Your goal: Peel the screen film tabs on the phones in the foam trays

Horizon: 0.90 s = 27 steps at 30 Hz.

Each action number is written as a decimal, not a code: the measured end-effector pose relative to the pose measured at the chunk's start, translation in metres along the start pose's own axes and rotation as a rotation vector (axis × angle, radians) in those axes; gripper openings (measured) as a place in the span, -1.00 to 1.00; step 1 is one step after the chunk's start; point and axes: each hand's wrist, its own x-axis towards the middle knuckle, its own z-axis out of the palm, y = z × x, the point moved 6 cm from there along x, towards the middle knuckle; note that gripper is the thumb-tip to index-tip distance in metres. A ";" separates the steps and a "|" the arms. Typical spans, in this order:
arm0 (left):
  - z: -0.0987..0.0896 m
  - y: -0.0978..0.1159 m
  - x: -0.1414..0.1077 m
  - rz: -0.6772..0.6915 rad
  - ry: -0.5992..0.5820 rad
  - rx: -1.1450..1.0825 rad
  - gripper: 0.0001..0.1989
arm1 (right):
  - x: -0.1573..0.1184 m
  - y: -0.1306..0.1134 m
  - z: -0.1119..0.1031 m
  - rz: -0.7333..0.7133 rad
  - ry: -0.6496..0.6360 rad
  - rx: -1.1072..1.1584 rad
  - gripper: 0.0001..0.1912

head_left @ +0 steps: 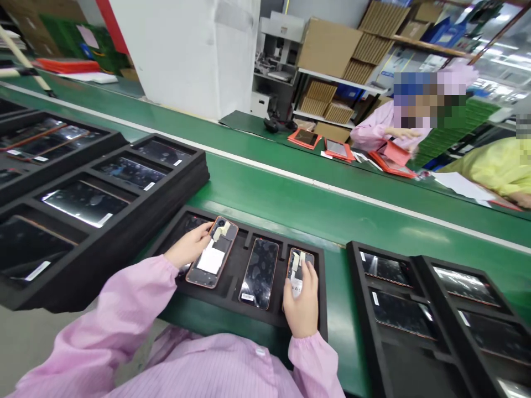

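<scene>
My left hand (189, 245) is closed on the left edge of a smartphone (212, 254) with an orange frame, its back side facing up with a white label and pale tape. This phone is tilted over the left part of a black foam tray (232, 301). A second smartphone (259, 273) lies screen up in the tray's middle slot. At the right slot, my right hand (302, 301) grips another back-up smartphone (295, 265), fingers over its right side and thumb near its left edge. The hand hides this phone's lower part.
Stacked foam trays (166, 182) with phones stand on the left. More foam trays (418, 298) with phones lie on the right. All rest on a green bench (290, 193). Across it a person (373, 130) in pink handles a red sheet (396, 155); a yellow sleeve (493, 166) shows beside them.
</scene>
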 end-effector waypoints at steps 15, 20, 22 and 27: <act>-0.003 -0.025 -0.017 -0.064 0.316 0.525 -0.42 | 0.008 -0.090 0.088 0.082 -0.664 -0.616 -0.24; -0.008 -0.043 -0.014 -0.206 0.251 0.815 -0.33 | 0.023 -0.088 0.084 0.104 -0.656 -0.586 -0.21; -0.004 -0.041 -0.013 -0.193 0.240 0.884 -0.36 | 0.035 -0.085 0.074 0.113 -0.634 -0.497 -0.18; -0.005 -0.025 -0.014 -0.117 0.230 0.920 -0.46 | 0.057 -0.044 0.028 0.334 -0.566 -0.357 -0.29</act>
